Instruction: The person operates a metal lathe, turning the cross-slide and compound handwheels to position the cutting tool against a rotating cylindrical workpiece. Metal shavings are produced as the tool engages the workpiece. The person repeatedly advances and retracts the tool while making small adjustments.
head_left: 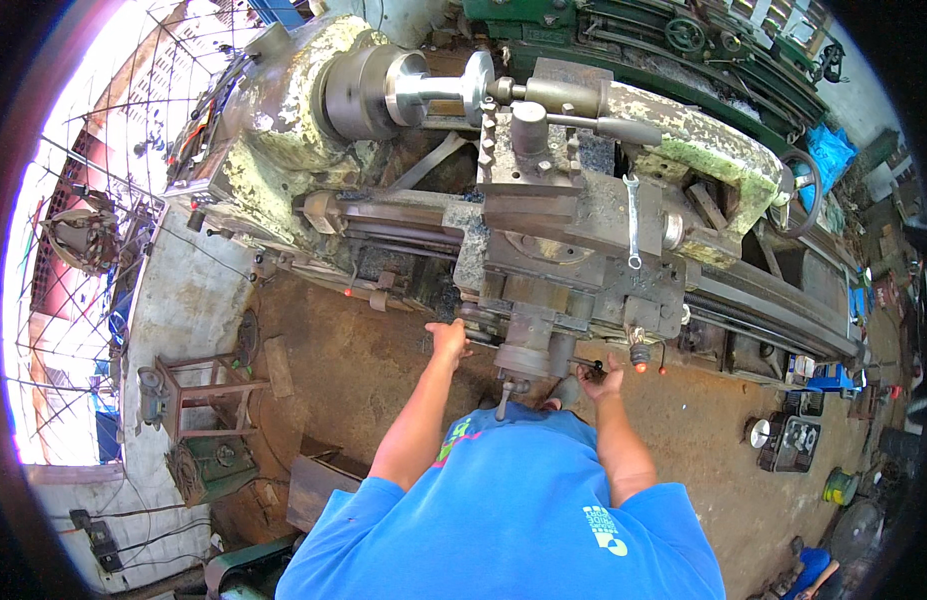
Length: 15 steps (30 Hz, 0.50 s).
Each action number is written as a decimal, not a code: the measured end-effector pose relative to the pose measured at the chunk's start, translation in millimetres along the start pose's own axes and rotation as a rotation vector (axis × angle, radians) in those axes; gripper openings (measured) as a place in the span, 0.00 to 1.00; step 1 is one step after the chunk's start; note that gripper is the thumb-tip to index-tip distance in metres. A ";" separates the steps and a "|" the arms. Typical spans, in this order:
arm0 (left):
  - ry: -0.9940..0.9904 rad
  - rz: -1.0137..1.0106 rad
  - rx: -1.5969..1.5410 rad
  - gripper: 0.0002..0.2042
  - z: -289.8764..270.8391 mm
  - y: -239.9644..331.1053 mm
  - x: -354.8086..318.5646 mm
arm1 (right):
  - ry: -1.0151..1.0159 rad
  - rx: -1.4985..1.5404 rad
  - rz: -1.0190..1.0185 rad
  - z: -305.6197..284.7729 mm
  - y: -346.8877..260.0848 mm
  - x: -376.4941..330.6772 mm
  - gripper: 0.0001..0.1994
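I stand at a large metal lathe with worn, pale green paint. My left hand [449, 340] is closed at the carriage handwheel [480, 325], its fingertips partly hidden. Lower right of the carriage, my right hand [602, 378] curls round a short lever with a black knob [597, 367]. Between them sticks out a crank handle [504, 400], untouched. A shiny flanged metal workpiece [440, 88] sits between the chuck [361, 92] and the tailstock [573, 96]. The tool post [529, 130] stands just in front of the flange. A combination wrench [632, 222] lies on the carriage.
Behind stands a dark green lathe [663, 55]. At left are a metal-framed stand [208, 395] and a wire-mesh opening. A dark crate [789, 443] sits on the brown floor at right. Another person [809, 570] is low at the lower right, near a yellow-green spool [839, 486].
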<state>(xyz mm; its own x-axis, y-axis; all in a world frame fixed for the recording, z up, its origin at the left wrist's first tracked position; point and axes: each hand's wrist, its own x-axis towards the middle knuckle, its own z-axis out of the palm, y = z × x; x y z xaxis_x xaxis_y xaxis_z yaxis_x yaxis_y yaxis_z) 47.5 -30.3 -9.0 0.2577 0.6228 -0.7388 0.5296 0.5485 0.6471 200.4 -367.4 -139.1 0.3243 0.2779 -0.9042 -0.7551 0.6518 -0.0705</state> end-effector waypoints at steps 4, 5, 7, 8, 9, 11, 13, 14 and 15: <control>-0.012 -0.008 -0.001 0.49 -1.0 1.2 -0.7 | 0.077 -0.016 -0.030 0.6 4.5 -7.1 0.27; -0.008 -0.003 -0.007 0.49 -1.1 1.0 -0.6 | 0.055 -0.010 -0.020 0.2 5.2 -8.1 0.26; -0.005 -0.007 -0.030 0.50 -1.2 0.4 -0.3 | 0.123 0.006 -0.011 -0.3 5.0 -9.2 0.25; -0.006 0.005 -0.026 0.49 -1.3 0.1 0.0 | 0.079 0.017 -0.002 -0.7 5.3 -9.9 0.24; -0.012 0.004 -0.030 0.49 -1.5 -0.2 0.5 | 0.085 0.023 -0.011 -1.1 5.6 -10.7 0.24; -0.012 0.000 -0.027 0.49 -1.5 -1.3 1.5 | 0.066 0.017 -0.020 -1.7 5.2 -13.2 0.24; 0.005 -0.004 -0.026 0.49 -2.0 -1.8 3.5 | 0.082 -0.005 -0.034 -2.0 5.2 -16.3 0.27; 0.003 -0.004 -0.017 0.48 -2.7 -2.0 4.6 | 0.045 -0.001 -0.021 -0.8 5.1 -16.7 0.25; 0.003 -0.006 -0.018 0.48 -3.5 -2.3 5.7 | 0.074 0.005 -0.021 0.7 5.3 -16.4 0.23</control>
<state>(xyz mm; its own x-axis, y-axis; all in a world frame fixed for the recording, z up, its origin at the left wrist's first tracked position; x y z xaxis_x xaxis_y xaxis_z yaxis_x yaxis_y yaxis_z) 45.0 -26.1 -14.1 0.2520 0.6212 -0.7421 0.5162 0.5623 0.6460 191.5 -368.0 -124.3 0.2971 0.2118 -0.9311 -0.7457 0.6605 -0.0877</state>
